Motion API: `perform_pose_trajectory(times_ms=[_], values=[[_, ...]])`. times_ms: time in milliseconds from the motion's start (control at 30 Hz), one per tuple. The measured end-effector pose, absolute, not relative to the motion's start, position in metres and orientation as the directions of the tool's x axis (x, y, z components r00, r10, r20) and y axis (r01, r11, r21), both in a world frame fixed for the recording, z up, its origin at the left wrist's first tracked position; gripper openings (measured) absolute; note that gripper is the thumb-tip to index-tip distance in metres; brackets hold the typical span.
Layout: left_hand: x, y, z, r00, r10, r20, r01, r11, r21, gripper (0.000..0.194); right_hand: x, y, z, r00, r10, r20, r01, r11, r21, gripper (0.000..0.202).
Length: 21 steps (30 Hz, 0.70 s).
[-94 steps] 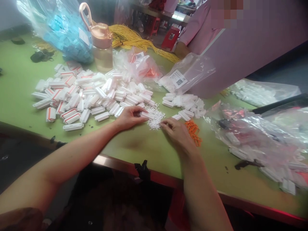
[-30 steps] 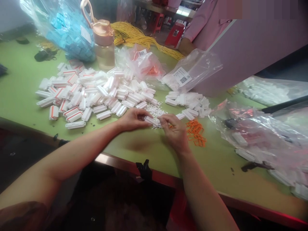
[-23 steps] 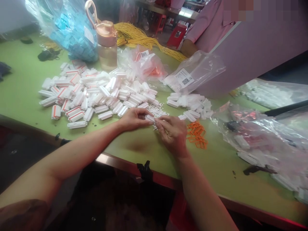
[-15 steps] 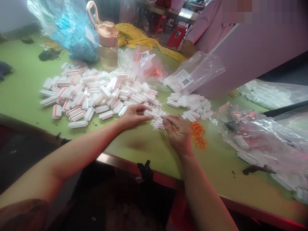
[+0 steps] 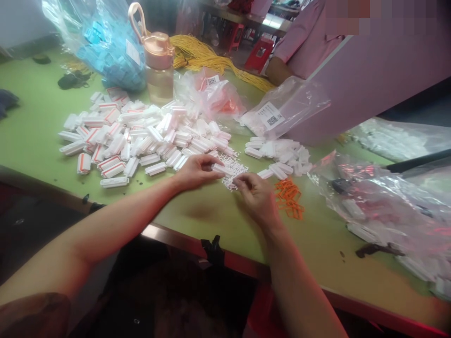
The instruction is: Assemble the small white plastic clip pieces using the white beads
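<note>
My left hand pinches a small white plastic housing by its end, just above the green table. My right hand rests right of it with fingertips drawn together at a small heap of tiny white pins; whether it holds one is too small to tell. A little pile of orange rings lies beside my right hand. A big pile of white housings, some with orange strips, spreads to the left. A smaller white pile lies beyond the pins.
A pink-capped water bottle and a bag of blue parts stand at the back left. Yellow cables and clear bags lie behind. More plastic bags crowd the right. A person in a pink shirt is opposite.
My right hand met the housing in my left, then drew back to the pin heap. The left hand kept its hold on the white housing.
</note>
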State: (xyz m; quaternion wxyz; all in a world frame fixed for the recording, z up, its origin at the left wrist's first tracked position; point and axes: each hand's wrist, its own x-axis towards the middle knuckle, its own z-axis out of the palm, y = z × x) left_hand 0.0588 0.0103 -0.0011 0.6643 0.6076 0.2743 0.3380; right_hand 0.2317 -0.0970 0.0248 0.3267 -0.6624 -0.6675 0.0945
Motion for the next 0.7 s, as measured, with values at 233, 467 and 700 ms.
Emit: perform_pose_trajectory(times_ms=[233, 467, 700], values=[[0.0585, 0.0072, -0.0022, 0.758, 0.652, 0.019, -0.042, 0.019, 0.999, 0.044, 0.2275, -0.0943, 0.0253, 0.203, 0.929, 0.308, 0.604, 0.129, -0.787, 0.016], [0.0591, 0.0052, 0.0009, 0.779, 0.625, 0.047, -0.079, 0.024, 0.997, 0.039, 0.2253, -0.0916, 0.0214, 0.168, 0.938, 0.303, 0.602, 0.145, -0.785, 0.015], [0.0587, 0.0042, 0.0016, 0.772, 0.631, 0.071, -0.066, -0.031, 0.997, 0.036, 0.2249, -0.0917, 0.0203, 0.15, 0.927, 0.344, 0.655, 0.167, -0.737, 0.013]])
